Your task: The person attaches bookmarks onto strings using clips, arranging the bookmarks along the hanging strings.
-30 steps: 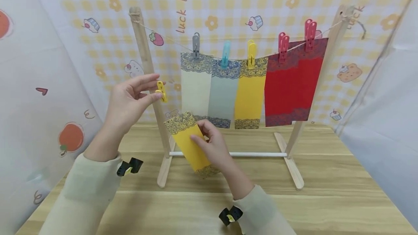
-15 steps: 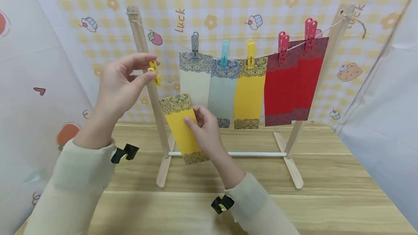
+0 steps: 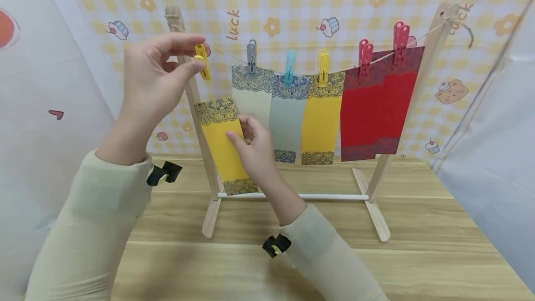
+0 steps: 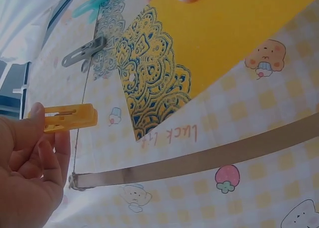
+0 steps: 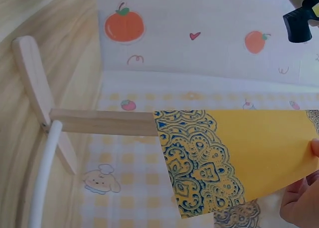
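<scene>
My left hand (image 3: pixel 156 75) pinches a yellow clothespin (image 3: pixel 203 63) between thumb and fingers, near the left end of the string (image 3: pixel 225 52). In the left wrist view the clothespin (image 4: pixel 70 117) appears beside the string. Below it, my right hand (image 3: pixel 255 150) grips the right edge of a yellow card (image 3: pixel 223 152) with dark lace-patterned ends. The card is upright, slightly tilted, in front of the left post and apart from the string. Its patterned end (image 5: pixel 199 163) shows large in the right wrist view.
Grey (image 3: pixel 251 59), teal (image 3: pixel 290 69), yellow (image 3: pixel 323 68) and red clothespins (image 3: pixel 365 59) hold a cream card (image 3: pixel 251 101), a pale green card (image 3: pixel 286 122), a yellow card (image 3: pixel 322 124) and red cards (image 3: pixel 372 115) on the string. A wooden stand with a white bar (image 3: pixel 326 197) rests on the table (image 3: pixel 334 268).
Both hands have risen, the left with the yellow clothespin toward the string, the right with the yellow card upward and slightly left. The card has become more upright.
</scene>
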